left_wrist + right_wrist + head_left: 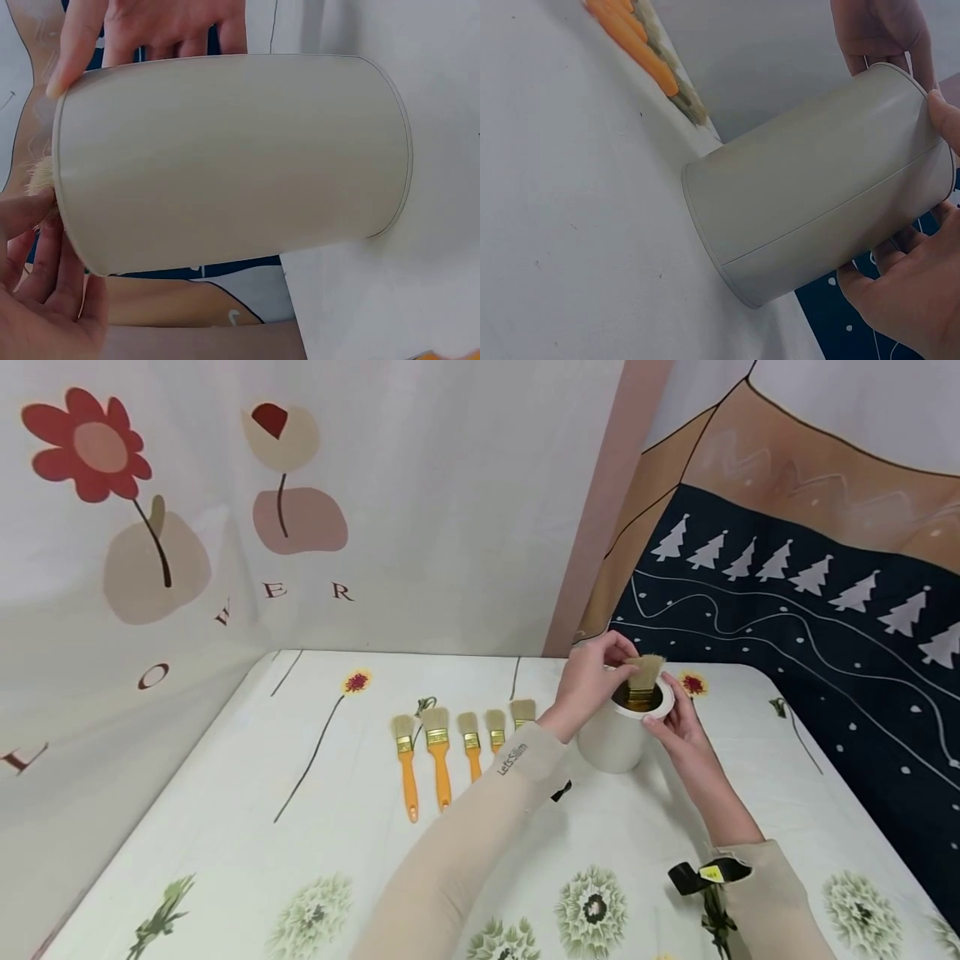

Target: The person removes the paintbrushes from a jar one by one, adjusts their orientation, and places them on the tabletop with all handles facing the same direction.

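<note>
At the right of the table in the head view stands a pale, open-topped cylindrical container [611,743]. A paintbrush [643,681] is inside it with its tan bristles up; the container's wall hides its handle. My left hand [588,683] reaches over the rim and pinches this brush at the bristles. In the left wrist view, the bristles [42,176] show between the left fingers and the rim. My right hand [686,735] grips the container from the right, thumb at the rim; in the right wrist view its fingers [889,259] lie along the wall.
Several paintbrushes [437,760] with orange handles lie in a row left of the container, bristles pointing away; the left sleeve covers some handles. A flower-print cloth [247,860] covers the table. Behind hang a pale curtain [450,510] and a dark tree-patterned cloth [750,610].
</note>
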Demonstrator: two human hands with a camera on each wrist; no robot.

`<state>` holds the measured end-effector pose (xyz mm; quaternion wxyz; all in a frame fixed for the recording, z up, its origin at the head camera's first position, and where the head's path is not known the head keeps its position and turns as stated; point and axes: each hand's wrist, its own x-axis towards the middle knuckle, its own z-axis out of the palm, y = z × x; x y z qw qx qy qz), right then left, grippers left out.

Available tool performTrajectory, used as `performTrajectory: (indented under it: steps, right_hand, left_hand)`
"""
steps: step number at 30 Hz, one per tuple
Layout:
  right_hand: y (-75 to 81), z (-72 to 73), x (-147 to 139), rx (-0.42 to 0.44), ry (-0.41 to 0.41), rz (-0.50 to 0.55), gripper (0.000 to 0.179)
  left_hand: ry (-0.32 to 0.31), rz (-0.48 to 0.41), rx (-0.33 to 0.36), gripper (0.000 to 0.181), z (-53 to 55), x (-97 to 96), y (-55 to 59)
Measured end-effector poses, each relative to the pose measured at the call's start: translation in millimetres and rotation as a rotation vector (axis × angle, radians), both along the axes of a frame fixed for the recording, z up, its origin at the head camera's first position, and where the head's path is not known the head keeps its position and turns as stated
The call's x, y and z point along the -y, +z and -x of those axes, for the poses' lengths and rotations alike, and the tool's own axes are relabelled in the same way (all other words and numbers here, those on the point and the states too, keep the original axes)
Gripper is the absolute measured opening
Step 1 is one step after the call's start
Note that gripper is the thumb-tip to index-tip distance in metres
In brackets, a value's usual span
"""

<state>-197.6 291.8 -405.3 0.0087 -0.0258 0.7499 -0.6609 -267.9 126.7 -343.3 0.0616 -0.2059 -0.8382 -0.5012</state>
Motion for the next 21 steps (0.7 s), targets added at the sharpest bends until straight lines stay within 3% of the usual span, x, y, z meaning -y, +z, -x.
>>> performTrajectory:
  steps: [5, 9, 15, 21]
  right_hand:
    - [-1.2, 0.9, 0.1, 0.003, -0.007, -0.016, 0.077]
    - [-0.8, 1.0, 0.3, 0.012, -0.015, -0.024, 0.078]
    - [-0.7, 0.0, -0.1, 0.003, -0.005, -0.007, 0.077]
    - [-1.6, -1.1, 0.9, -0.017, -0.008, -0.003, 0.076]
  left_hand:
    - [-0.043, -0.105, -0.059, 0.012, -2.8, 9.0, 6.3]
    - [-0.068, -0.179, -0.115, 0.014, -6.7, 18.4, 17.4]
    - [-0.117, -0.339, -0.125, 0.015, -15.0, 42.7, 44.3]
    - [-0.122, -0.535, -0.130, 0.016, -22.3, 86.8, 74.4]
